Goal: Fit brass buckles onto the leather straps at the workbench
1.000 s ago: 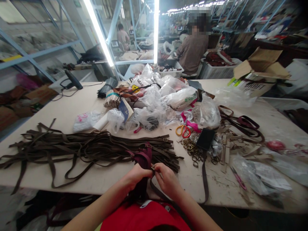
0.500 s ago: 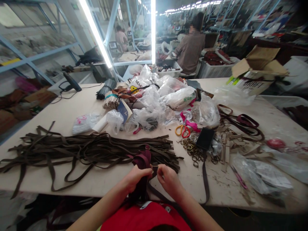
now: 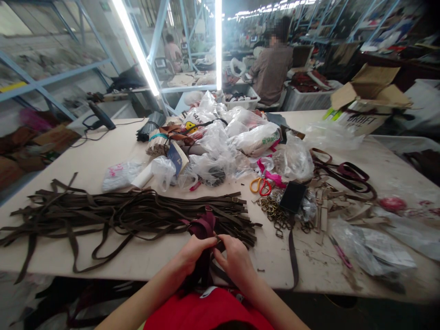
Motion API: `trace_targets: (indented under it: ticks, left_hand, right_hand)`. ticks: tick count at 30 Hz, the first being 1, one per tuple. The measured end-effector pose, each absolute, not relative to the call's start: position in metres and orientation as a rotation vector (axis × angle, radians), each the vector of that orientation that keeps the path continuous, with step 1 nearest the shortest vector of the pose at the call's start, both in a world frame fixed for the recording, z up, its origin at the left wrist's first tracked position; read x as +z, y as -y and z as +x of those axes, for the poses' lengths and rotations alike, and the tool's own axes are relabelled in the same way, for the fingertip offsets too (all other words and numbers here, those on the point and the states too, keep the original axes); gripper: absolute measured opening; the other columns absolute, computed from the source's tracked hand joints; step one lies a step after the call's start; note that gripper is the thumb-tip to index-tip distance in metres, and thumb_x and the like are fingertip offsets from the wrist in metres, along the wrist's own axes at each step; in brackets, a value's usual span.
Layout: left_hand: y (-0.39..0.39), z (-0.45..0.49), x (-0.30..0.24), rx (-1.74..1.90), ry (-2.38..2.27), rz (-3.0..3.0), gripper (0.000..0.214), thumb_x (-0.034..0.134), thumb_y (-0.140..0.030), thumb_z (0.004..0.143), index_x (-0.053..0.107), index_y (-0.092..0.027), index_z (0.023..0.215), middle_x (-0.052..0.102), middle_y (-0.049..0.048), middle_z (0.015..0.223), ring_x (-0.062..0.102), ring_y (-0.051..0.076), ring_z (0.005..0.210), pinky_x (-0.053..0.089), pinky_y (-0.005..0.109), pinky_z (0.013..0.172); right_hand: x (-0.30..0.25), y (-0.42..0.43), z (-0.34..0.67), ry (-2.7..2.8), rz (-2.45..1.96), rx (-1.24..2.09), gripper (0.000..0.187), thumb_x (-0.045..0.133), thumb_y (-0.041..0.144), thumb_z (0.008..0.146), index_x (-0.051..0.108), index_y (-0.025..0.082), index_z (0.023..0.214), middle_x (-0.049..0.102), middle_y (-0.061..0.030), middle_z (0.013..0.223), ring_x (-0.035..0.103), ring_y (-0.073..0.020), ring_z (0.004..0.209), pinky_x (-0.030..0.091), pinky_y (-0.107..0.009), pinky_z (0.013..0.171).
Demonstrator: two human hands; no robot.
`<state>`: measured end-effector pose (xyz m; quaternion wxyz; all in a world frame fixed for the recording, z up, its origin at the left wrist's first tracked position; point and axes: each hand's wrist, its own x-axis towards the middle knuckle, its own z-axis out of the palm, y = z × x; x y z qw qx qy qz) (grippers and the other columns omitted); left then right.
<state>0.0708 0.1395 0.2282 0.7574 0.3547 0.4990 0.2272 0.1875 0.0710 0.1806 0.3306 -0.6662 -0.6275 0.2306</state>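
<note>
Right hand [image 3: 234, 262] closer, maroon strap [image 3: 202, 225] between the fingers [image 3: 222, 243].

My left hand [image 3: 197, 255] and right hand [image 3: 235, 262] grip a maroon leather strap [image 3: 202, 227] over the table edge, fingertips [image 3: 219, 243] meeting at a small metal fitting [image 3: 217, 239]. Just beyond lies a long tangled pile of dark brown leather straps [image 3: 120, 220] on the pale worktable [image 3: 85, 160], its buckled ends nearly touching my hands. To the right, near my right hand: loose metal rings [image 3: 273, 213], orange-handled scissors [image 3: 260, 186], heaped plastic bags [image 3: 220, 142] further on.
</note>
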Motion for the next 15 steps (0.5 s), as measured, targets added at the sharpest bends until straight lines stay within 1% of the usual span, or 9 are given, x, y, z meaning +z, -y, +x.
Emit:
trace_targets:
  ticks: [4, 9, 12, 13, 15]
  left_hand:
    - [-0.138, 0.073, 0.232, 0.589, -1.131, 0.829, 0.026, 0.068, -0.017, 0.055, 0.063, -0.014, 0.081, 0.065, 0.0045, 0.083, 0.057, 0.018, 0.078, 0.044, 0.025, 0.073]
    - [-0.137, 0.072, 0.232, 0.670, -1.204, 0.830, 0.023, 0.068, -0.017, 0.054, 0.061, -0.014, 0.076, 0.064, 0.0014, 0.075, 0.055, 0.015, 0.069, 0.044, 0.023, 0.067]
    - [-0.141, 0.065, 0.230, 0.620, -1.212, 0.781, 0.026, 0.070, -0.021, 0.054, 0.060, -0.013, 0.076, 0.062, 0.0023, 0.073, 0.054, 0.013, 0.063, 0.043, 0.024, 0.062]
    - [-0.143, 0.061, 0.229, 0.574, -1.206, 0.752, 0.030, 0.070, -0.022, 0.054, 0.059, -0.012, 0.079, 0.062, 0.0023, 0.073, 0.053, 0.013, 0.061, 0.042, 0.024, 0.060]
    - [-0.146, 0.055, 0.228, 0.485, -1.166, 0.716, 0.036, 0.073, -0.024, 0.053, 0.058, -0.012, 0.083, 0.060, 0.0015, 0.070, 0.051, 0.012, 0.058, 0.040, 0.023, 0.056]
  right_hand:
    - [0.179, -0.072, 0.186, 1.762, -1.787, 0.471, 0.018, 0.052, 0.022, 0.077, 0.056, 0.015, 0.093, 0.061, -0.0064, 0.081, 0.055, -0.0221, 0.075, 0.039, -0.033, 0.068]
    - [0.182, -0.069, 0.190, 1.774, -1.780, 0.479, 0.017, 0.052, 0.020, 0.074, 0.057, 0.015, 0.088, 0.061, -0.0056, 0.077, 0.055, -0.0202, 0.072, 0.038, -0.030, 0.066]
    - [0.187, -0.067, 0.193, 1.664, -1.731, 0.674, 0.014, 0.052, 0.020, 0.073, 0.058, 0.017, 0.085, 0.060, -0.0039, 0.076, 0.054, -0.0183, 0.072, 0.038, -0.027, 0.065]
    - [0.188, -0.066, 0.193, 1.590, -1.691, 0.809, 0.012, 0.052, 0.021, 0.073, 0.057, 0.017, 0.083, 0.059, -0.0028, 0.075, 0.054, -0.0172, 0.070, 0.037, -0.026, 0.063]
    - [0.190, -0.065, 0.193, 1.373, -1.542, 1.184, 0.013, 0.055, 0.025, 0.072, 0.056, 0.018, 0.083, 0.058, -0.0002, 0.072, 0.052, -0.0145, 0.065, 0.037, -0.024, 0.059]
